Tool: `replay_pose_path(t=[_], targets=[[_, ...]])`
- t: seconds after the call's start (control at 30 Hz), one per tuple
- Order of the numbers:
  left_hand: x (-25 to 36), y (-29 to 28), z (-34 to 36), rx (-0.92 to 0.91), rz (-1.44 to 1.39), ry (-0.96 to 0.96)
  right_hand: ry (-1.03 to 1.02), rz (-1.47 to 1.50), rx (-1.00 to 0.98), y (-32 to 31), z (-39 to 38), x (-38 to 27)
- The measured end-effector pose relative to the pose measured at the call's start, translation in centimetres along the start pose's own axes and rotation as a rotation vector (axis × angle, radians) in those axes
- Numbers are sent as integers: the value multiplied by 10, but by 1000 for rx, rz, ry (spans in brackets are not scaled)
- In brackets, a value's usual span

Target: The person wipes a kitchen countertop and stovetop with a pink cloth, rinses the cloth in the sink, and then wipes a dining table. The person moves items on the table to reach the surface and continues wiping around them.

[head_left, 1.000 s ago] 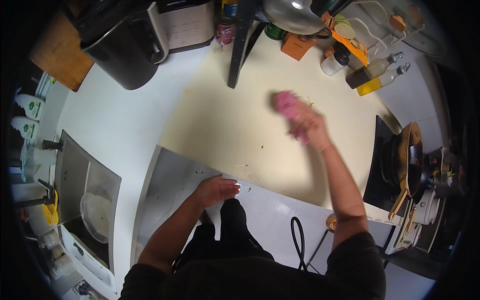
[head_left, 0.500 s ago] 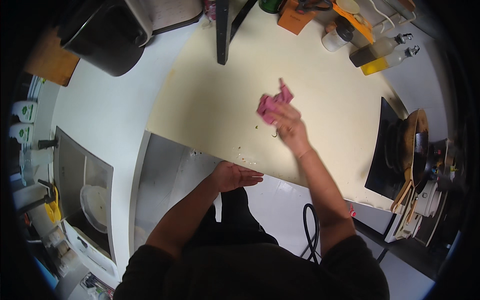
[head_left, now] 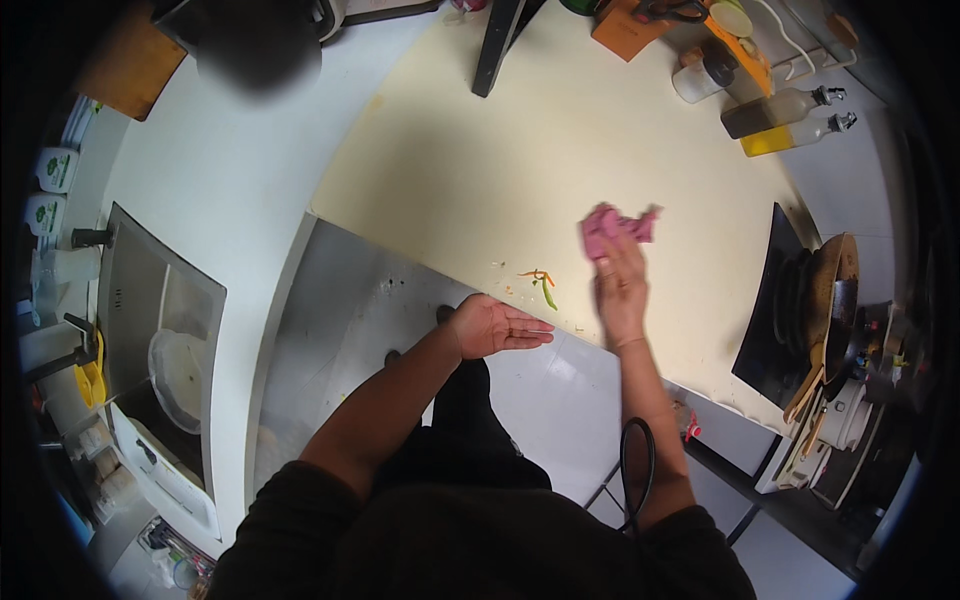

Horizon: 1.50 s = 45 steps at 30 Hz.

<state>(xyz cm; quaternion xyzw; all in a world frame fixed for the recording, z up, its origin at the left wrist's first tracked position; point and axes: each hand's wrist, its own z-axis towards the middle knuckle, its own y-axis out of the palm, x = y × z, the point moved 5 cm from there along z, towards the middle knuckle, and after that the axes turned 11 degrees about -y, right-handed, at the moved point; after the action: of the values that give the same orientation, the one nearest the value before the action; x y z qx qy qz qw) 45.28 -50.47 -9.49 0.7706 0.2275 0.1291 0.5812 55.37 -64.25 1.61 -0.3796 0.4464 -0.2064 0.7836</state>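
Observation:
My right hand [head_left: 622, 290] presses a crumpled pink cloth [head_left: 612, 228] against the cream countertop [head_left: 450, 190]. Just below the counter's front edge, my left hand [head_left: 498, 328] is held palm up with its fingers stretched out; nothing visible lies in it. Between the two hands, close to the edge, are green and orange vegetable scraps [head_left: 548, 292] and a few small crumbs.
At the right stand a black cooktop [head_left: 765, 320] and a pan [head_left: 835, 300] with wooden utensils. Two oil bottles [head_left: 785, 135] and a lidded jar [head_left: 700, 78] are at the back right. On the left is a sink [head_left: 180, 310]. A black post [head_left: 495, 50] meets the counter at the back.
My right hand has moved the pink cloth right and toward me. Vegetable scraps now show near the edge. The left hand has turned its palm further up, and the view has shifted.

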Motion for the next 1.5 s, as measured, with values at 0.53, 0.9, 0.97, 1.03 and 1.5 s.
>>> replay_pose_path(t=[0.53, 0.9, 0.97, 1.03, 1.5], targets=[[-8, 7, 19, 40, 47, -87, 451, 112, 209, -30, -105, 28], [27, -28, -32, -71, 37, 89, -127, 36, 20, 73, -5, -96], [37, -27, -51, -271, -39, 124, -236, 94, -69, 87, 5, -111], [49, -35, -72, -90, 205, 305, -315, 167, -132, 101, 9, -122], [78, -42, -158, 254, -157, 410, 79, 1002, -167, 70, 77, -114]])
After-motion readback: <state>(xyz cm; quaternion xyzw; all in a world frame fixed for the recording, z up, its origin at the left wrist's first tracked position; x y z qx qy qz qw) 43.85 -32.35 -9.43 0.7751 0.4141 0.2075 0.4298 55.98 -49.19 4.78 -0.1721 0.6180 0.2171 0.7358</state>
